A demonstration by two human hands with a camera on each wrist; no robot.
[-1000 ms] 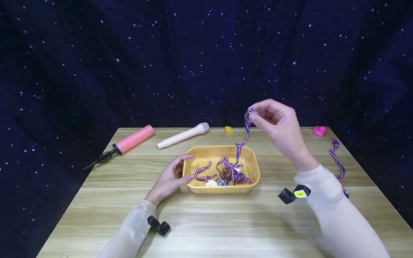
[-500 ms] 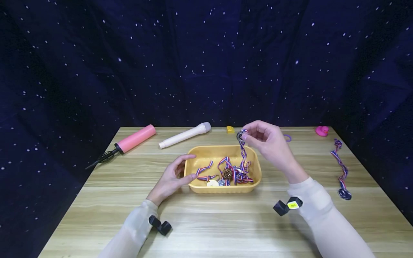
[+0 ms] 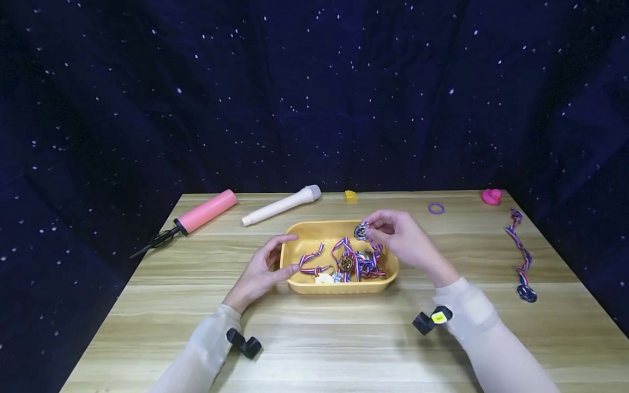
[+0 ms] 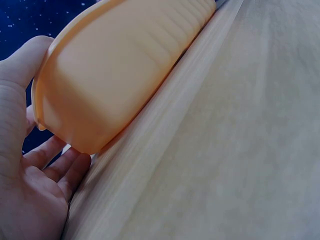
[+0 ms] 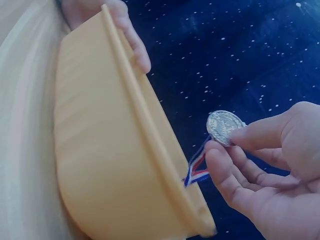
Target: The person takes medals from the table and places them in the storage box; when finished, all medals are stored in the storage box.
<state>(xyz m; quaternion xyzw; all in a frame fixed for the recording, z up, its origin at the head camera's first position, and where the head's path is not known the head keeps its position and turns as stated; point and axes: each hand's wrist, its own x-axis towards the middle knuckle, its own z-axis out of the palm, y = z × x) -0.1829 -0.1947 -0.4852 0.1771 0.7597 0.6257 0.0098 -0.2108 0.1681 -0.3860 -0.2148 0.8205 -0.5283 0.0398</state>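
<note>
A yellow plastic basin [image 3: 339,289] stands mid-table, holding several medals on striped red, white and blue ribbons. My left hand [image 3: 260,273] grips the basin's left end, its thumb over the rim [image 4: 44,75] and other fingers against the outer wall. Above the basin's right rear side, my right hand [image 3: 403,243] pinches a silver-coloured medal [image 5: 223,127] between thumb and fingers. The medal's ribbon [image 5: 197,172] hangs down into the basin. Among the tangled ribbons inside lie a bronze-coloured medal [image 3: 346,264] and a pale gold one [image 3: 324,279].
At the right lies another silver-coloured medal [image 3: 527,293] with a knotted ribbon. Along the back are a pink duck [image 3: 491,196], a purple ring [image 3: 435,208], a yellow block [image 3: 350,196] and a white toy microphone [image 3: 282,206]. A pink balloon pump [image 3: 206,212] lies at left.
My right hand has lowered the medal from high above the basin to near its rim, and its ribbon has gathered inside. The left hand keeps its place on the basin.
</note>
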